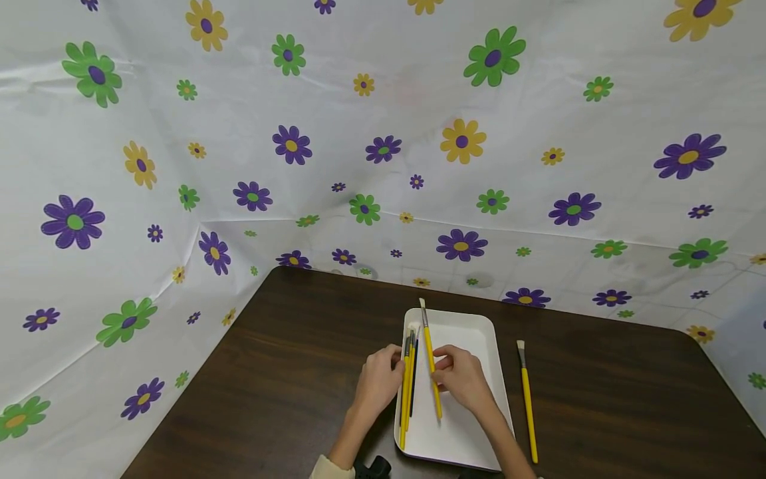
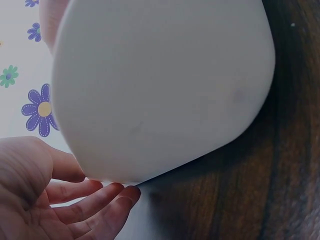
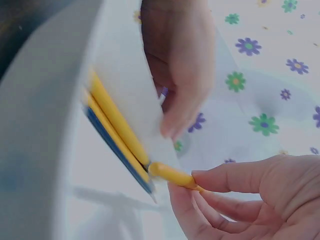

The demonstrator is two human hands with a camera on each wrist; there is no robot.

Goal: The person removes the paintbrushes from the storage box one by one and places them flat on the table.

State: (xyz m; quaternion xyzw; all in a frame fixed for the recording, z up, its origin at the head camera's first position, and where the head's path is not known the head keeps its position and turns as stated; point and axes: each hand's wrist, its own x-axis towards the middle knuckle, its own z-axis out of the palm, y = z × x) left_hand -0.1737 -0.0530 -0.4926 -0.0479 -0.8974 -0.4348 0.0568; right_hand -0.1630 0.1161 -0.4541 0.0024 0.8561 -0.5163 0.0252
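White cloth (image 1: 335, 113), printed with purple, green and yellow flowers, rises behind and to the left of a dark wooden bench (image 1: 269, 372). On the bench sits a white tray (image 1: 461, 426); the left wrist view alone shows its smooth outer surface close up. The left hand (image 1: 380, 379) is at the tray's left edge, its grip closed down to the rim, thumb and fingertips pinching it. Over the tray, the right hand (image 1: 463, 376) has its grip narrowed to a pinch on the yellow handle of the held brush (image 1: 429, 349). From the head, this brush slants with its pale bristles crossing the far rim; the right wrist view shows its rounded handle end instead. A loose brush (image 1: 528, 412), also yellow, lies on the bench right of the tray. Inside, along the left wall, lie two yellow brushes (image 1: 405, 399) and beside them a slimmer dark brush (image 1: 414, 379), clearly blue only from the right wrist.
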